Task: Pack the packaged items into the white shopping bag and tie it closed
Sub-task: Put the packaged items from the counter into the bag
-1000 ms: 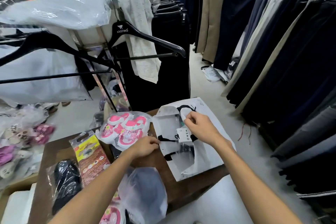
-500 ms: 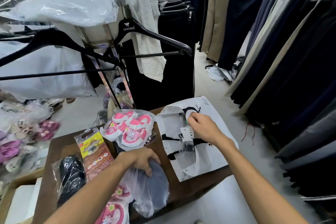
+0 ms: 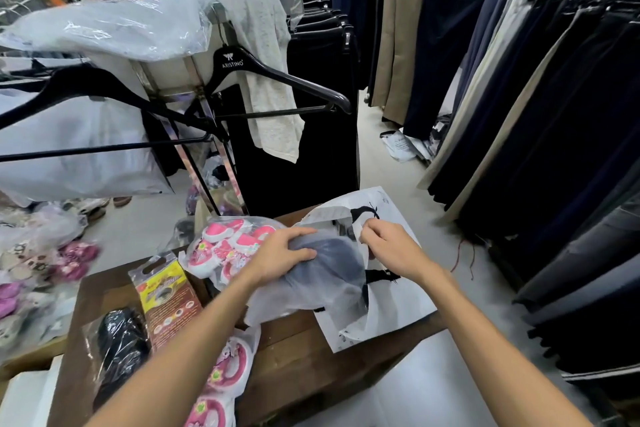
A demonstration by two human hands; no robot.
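On the brown wooden surface [image 3: 304, 357], at its far right corner, lies the white shopping bag [image 3: 398, 302], flat, with black lettering on it and its mouth turned toward the hanging clothes. A dark, grey-black item in a cloudy plastic wrapper [image 3: 318, 274] sits at that mouth, partly over the bag and partly over the surface. The left hand [image 3: 280, 253] rests on top of this packet with its fingers bent over the wrapper, the grip closed round the plastic. The right hand [image 3: 391, 250] is just beside it, thumb and fingers pinching the bag's upper edge at the opening. Behind the left hand lies a clear pack of pink and white shoes [image 3: 225, 246], touching the packet. Nearer the person are a yellow and red carded pack [image 3: 166, 302], a black item in clear wrap [image 3: 117, 347] and another pink pack [image 3: 225, 378]. A black hanger [image 3: 277, 76] hangs above.
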